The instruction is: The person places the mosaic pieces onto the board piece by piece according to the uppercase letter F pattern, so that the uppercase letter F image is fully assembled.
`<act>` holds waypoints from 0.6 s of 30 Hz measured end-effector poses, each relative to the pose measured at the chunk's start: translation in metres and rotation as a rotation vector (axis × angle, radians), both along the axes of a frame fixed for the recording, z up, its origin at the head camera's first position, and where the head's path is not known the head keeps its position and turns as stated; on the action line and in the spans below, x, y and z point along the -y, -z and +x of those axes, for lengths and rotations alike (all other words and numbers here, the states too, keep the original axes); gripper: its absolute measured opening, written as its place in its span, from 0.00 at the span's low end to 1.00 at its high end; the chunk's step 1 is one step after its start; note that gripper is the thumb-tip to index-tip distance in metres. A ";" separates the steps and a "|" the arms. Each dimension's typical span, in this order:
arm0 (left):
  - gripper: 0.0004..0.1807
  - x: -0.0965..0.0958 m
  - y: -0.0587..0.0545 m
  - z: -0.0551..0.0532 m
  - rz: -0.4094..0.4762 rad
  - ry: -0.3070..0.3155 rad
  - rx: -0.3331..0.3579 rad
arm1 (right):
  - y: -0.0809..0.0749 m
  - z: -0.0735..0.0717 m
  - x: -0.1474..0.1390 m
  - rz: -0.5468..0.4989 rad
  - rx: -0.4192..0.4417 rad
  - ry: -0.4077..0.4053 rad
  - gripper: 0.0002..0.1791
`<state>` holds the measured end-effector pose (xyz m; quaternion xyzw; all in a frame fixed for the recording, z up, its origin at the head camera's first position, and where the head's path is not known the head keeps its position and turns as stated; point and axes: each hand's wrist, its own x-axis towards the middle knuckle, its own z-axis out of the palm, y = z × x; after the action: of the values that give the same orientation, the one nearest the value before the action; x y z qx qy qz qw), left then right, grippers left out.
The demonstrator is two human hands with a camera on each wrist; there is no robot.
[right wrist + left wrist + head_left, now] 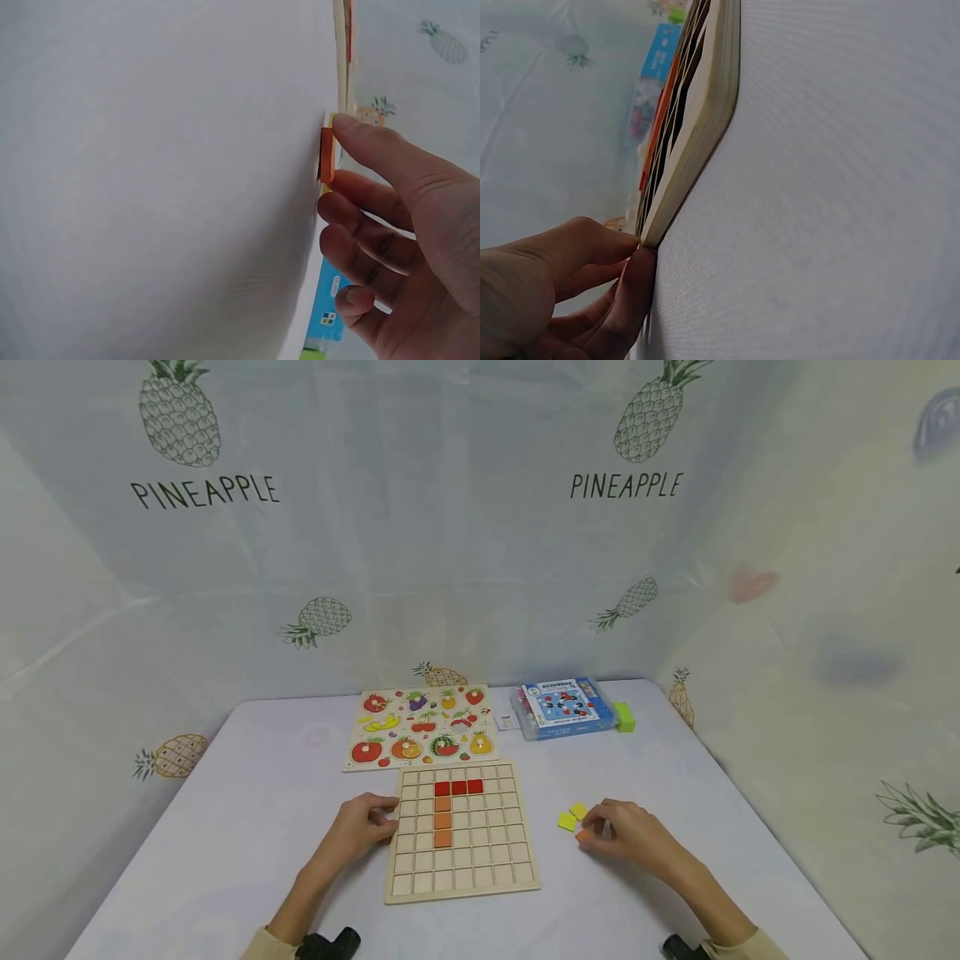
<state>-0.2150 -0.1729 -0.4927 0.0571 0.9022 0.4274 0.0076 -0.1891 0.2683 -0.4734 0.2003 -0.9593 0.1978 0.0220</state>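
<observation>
A wooden grid board (462,881) lies on the table, with red tiles (459,787) in a short row and orange tiles (443,821) in a column below the row's left end. At the board's left edge, my left hand (360,828) holds the rim between thumb and fingers; the left wrist view shows the fingertips (639,262) right at its side. To the right of the board, my right hand (626,835) pinches a loose orange tile (326,155) between thumb and index finger, low over the table. Yellow tiles (567,822) lie beside those fingertips.
Behind the grid board lies a fruit puzzle board (390,747). A blue-and-clear plastic box (570,706) stands at the back right, with a green block (624,717) beside it and a small card (507,722) to its left. A pineapple-print cloth (450,527) hangs behind the table.
</observation>
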 end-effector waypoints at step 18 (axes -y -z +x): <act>0.19 0.000 0.002 -0.001 -0.022 -0.010 -0.005 | 0.000 0.001 -0.001 0.044 -0.001 0.005 0.12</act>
<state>-0.2157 -0.1732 -0.4946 0.0538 0.9071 0.4175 0.0038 -0.1880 0.2696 -0.4735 0.1983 -0.9639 0.1765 0.0184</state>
